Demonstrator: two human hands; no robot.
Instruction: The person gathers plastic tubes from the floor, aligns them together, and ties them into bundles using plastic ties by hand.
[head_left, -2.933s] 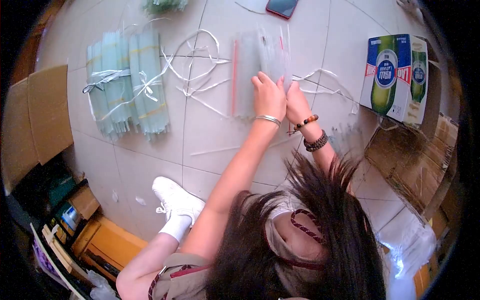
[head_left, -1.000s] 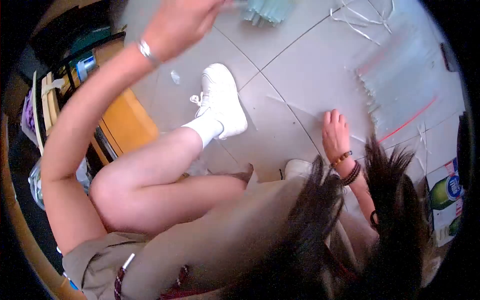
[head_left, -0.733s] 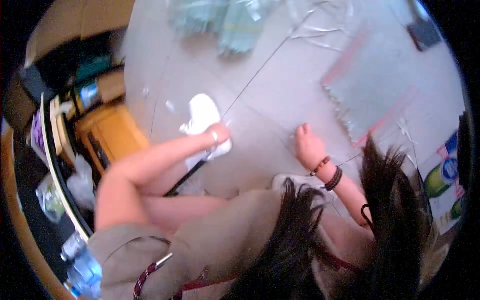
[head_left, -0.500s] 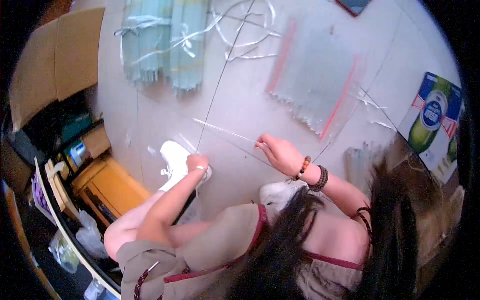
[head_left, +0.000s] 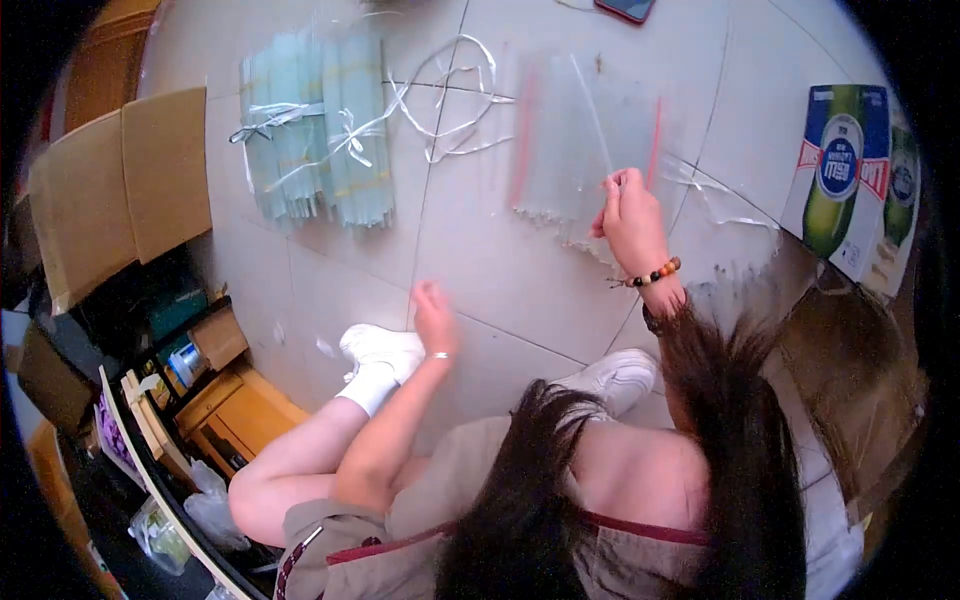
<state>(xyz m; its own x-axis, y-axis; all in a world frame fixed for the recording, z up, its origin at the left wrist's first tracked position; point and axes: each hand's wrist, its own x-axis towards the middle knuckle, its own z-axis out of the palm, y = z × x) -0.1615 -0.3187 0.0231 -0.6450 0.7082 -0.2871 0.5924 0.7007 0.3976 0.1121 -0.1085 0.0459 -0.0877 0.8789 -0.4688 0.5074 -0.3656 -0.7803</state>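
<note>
My right hand [head_left: 636, 215], with beads at the wrist, pinches a thin clear strip [head_left: 592, 105] over the lower part of a flat spread of translucent strips [head_left: 585, 150] with red lines near both sides. My left hand [head_left: 432, 315], wearing a silver bracelet, is above the floor by a white shoe; its fingers are smeared by motion. Two bundles of pale green strips [head_left: 285, 150] tied with white string [head_left: 352, 138] lie at the upper left. Loose white string [head_left: 462, 95] loops between the bundles and the spread.
A phone [head_left: 627, 8] lies at the top edge. On the right stands a box with green bottle pictures [head_left: 838, 170], beside brown cardboard [head_left: 850, 350]. Open cardboard flaps [head_left: 125, 200] and a wooden piece of furniture [head_left: 240, 415] are at the left. White shoes [head_left: 385, 350] rest on the tiles.
My right hand has moved up from near the shoes to the spread of strips, carrying the thin strip. My left hand has risen off the shoe. The view has shifted back toward the floor items.
</note>
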